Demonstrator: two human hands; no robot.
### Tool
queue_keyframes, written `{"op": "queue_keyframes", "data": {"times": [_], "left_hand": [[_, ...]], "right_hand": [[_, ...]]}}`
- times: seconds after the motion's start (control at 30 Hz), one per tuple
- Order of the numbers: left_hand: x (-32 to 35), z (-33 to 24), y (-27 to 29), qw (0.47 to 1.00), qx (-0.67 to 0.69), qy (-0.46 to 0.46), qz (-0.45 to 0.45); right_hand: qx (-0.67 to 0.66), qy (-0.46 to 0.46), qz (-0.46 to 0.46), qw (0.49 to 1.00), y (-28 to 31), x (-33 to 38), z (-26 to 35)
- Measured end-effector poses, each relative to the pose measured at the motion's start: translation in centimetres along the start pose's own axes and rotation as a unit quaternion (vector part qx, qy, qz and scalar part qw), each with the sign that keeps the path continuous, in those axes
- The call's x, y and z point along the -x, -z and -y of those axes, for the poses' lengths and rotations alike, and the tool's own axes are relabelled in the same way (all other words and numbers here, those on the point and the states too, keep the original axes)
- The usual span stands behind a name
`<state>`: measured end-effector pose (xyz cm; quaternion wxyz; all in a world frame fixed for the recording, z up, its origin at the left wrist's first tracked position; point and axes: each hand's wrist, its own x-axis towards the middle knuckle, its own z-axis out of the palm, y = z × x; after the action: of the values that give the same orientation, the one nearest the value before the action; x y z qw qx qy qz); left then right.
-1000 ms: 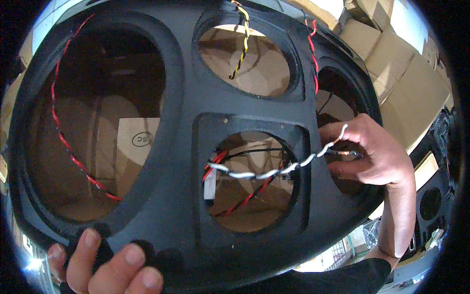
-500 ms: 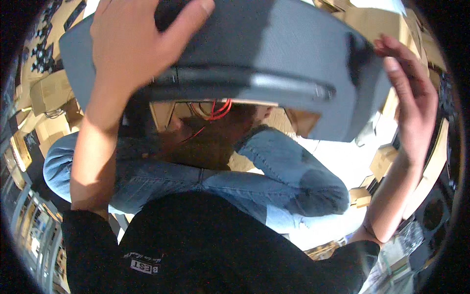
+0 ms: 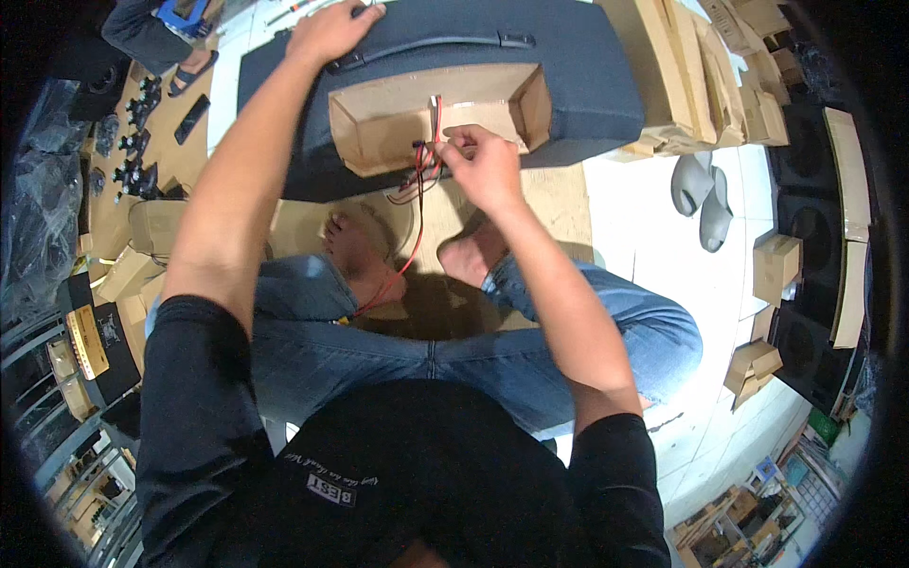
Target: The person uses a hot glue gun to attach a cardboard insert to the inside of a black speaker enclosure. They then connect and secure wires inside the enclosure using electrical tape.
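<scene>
A dark grey cabinet, like a speaker box (image 3: 587, 85), stands in front of me with a strap handle (image 3: 436, 45) on it. Its rectangular opening (image 3: 355, 142) shows bare wood inside. My left hand (image 3: 331, 33) grips the cabinet's far left edge beside the handle, its fingers partly hidden. At the opening, my right hand (image 3: 481, 168) has thumb and fingers closed on thin red and black wires (image 3: 431, 163). These wires come out of the opening and hang over its near edge. One red wire (image 3: 417, 237) runs down toward my left foot.
Cardboard boxes (image 3: 653, 66) stand against the cabinet's right side. Grey slippers (image 3: 703, 199) lie on the white floor at right. At left are small black parts (image 3: 137, 142), a phone-like black slab (image 3: 192, 119) and another person's sandaled foot (image 3: 194, 71).
The cabinet has tipped or shifted away, bringing its opening into view. My right hand has moved from the cabinet's right side to the wires. My left hand has moved farther away with the cabinet.
</scene>
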<state>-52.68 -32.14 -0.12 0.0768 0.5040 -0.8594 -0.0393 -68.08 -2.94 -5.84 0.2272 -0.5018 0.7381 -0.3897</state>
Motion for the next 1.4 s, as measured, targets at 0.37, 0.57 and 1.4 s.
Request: {"op": "queue_keyframes", "data": {"times": [0.37, 0.57, 1.4], "left_hand": [[6.3, -1.7, 3.2, 0.822, 0.544, -0.008, -0.167], [20.9, -4.8, 3.0, 0.736, 0.659, 0.037, -0.149], [13.5, -11.7, -8.7, 0.81, 0.495, 0.177, 0.261]], "right_hand": [[0.162, 0.021, -0.097, 0.982, -2.3, -4.8, 0.3], [0.187, -0.004, 0.05, 0.981, 0.0, 6.1, 1.8], [0.218, -0.028, 0.317, 0.923, 3.6, 14.8, 2.5]]}}
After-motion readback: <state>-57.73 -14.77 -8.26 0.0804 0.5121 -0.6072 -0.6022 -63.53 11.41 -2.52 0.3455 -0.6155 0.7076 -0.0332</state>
